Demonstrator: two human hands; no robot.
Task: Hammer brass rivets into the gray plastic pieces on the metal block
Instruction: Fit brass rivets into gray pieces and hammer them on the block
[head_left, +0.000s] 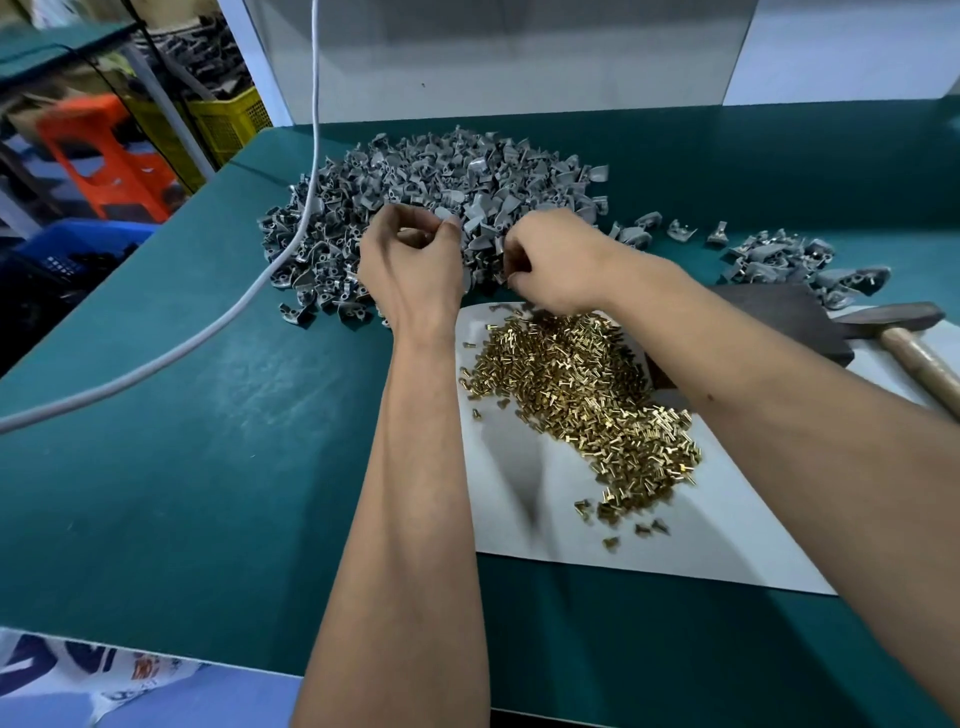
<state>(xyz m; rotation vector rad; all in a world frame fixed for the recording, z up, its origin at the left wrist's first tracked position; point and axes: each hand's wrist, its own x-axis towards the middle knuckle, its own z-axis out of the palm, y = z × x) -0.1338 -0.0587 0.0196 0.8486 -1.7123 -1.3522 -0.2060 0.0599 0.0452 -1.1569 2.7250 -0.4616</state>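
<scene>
Gray plastic pieces (441, 197) heap on the green tabletop (182, 415); my left hand (410, 260) pinches one, my right hand (550, 260) curls, contents hidden, above loose brass rivets (587, 395).

gray plastic pieces (441, 176): big loose heap at 12 o'clock on the table; a smaller scatter (779, 257) at 2 o'clock.
brass rivets (587, 395): shiny heap at centre, spilling toward 5 o'clock.
metal block (779, 317): dark slab at 3 o'clock, partly hidden.
</scene>
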